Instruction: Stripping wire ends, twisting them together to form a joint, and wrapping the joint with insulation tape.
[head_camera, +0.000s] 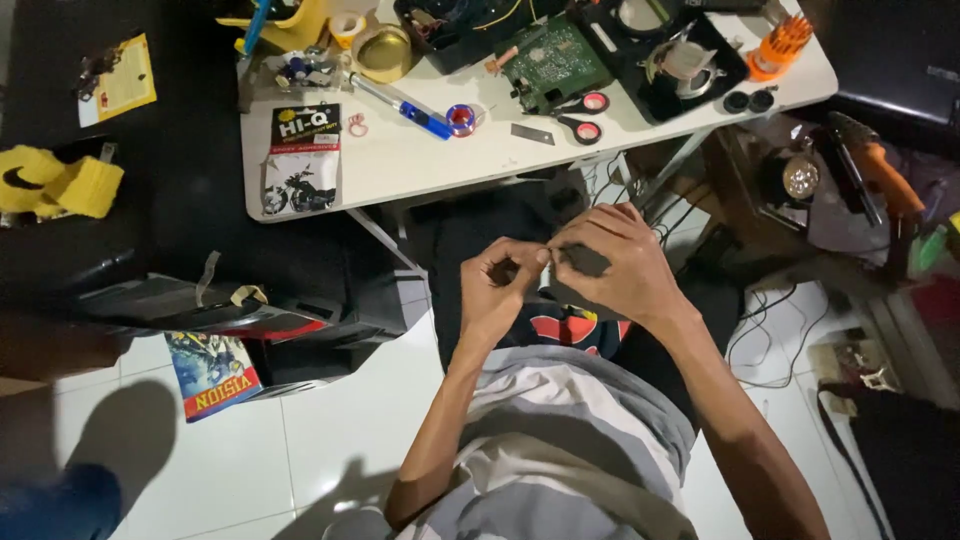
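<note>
White tile floor (330, 430) spreads under the seated person, glossy enough to hold shadows, with a small printed card (212, 375) lying on it beside a dark case (250, 300). Above the lap stands a white counter (420, 160), crowded along its far edge: a green circuit board (552, 55), scissors with red-lined handles (585, 115), a blue-handled tool (405, 105), a small spool of copper wire (461, 119), a brass-coloured tin lid (385, 50), an orange holder of screwdriver bits (780, 42) and a black-and-white packet (303, 160) near the front corner. To the side of the counter, cables (770, 330) trail over the floor near an orange power tool (880, 175). Both hands meet just below the counter's front edge, over the lap. The left hand (500, 285) is curled nearly closed, thumb and forefinger pinched together; the right hand (615, 260) is bent over beside it, fingertips touching the left's. Something tiny sits pinched between them, too small to make out, and a small dark piece (585, 262) shows under the right fingers
</note>
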